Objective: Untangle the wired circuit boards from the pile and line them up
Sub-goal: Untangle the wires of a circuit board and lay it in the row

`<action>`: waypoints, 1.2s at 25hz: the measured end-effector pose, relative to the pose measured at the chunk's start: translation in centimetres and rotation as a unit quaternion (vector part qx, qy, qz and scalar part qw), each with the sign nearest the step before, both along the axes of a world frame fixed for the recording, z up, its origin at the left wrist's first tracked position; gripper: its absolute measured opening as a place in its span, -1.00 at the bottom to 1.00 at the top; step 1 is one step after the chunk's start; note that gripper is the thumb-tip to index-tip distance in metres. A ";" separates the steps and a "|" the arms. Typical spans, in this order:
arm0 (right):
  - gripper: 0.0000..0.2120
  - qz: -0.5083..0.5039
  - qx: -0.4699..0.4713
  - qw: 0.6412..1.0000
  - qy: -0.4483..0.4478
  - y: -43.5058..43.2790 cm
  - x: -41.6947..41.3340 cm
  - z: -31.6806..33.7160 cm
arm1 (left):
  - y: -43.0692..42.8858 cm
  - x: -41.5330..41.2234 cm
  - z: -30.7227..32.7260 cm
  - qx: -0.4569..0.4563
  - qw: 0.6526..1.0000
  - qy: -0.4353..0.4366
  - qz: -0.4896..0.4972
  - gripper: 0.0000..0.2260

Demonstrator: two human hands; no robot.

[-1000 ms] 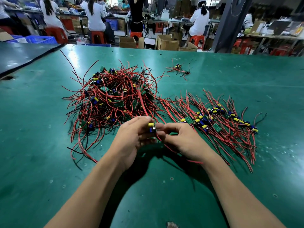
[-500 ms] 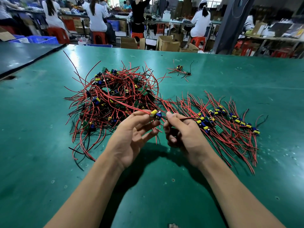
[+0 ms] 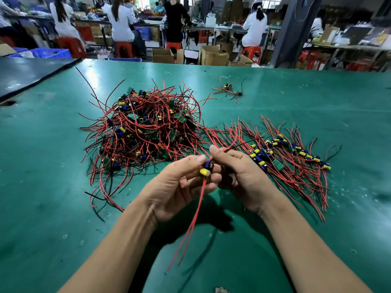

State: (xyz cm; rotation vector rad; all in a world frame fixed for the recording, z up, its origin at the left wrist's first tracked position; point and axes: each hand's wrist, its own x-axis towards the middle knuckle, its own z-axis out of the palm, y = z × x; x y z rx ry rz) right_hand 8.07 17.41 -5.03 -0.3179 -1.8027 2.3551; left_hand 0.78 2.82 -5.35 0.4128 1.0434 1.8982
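Observation:
A tangled pile of circuit boards [image 3: 146,132] with red and black wires lies left of centre on the green table [image 3: 42,187]. A row of lined-up boards [image 3: 283,153] stretches to the right. My left hand [image 3: 179,187] pinches one small board [image 3: 206,168] with a yellow capacitor, lifted above the table between both hands. Two of its red wires hang down toward me. My right hand [image 3: 243,176] pinches the board's other wires between thumb and forefinger, and they run up toward the row.
A small separate bundle of wired boards [image 3: 229,90] lies farther back on the table. A dark table [image 3: 25,75] adjoins at the left. Beyond the far edge sit several people on red stools, with cardboard boxes [image 3: 211,55] and a dark pillar [image 3: 294,30].
The held board has come clear of the pile and moved toward me. Its red wires now dangle below my hands. My right hand has closed on the upper wires.

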 end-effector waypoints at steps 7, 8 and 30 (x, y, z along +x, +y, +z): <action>-0.70 -0.091 0.040 0.995 0.017 0.6 -0.4 -1.0 | 0.3 0.1 0.0 -0.073 0.996 0.054 -0.009 -0.94; -0.73 -0.105 0.049 0.993 0.018 0.6 -0.4 -1.0 | 0.4 0.2 0.0 -0.084 0.995 0.058 -0.009 -0.92; -0.80 -0.079 -0.013 0.997 -0.006 0.1 -1.6 -3.4 | 1.6 1.3 0.0 -0.131 0.985 -0.002 0.115 -0.90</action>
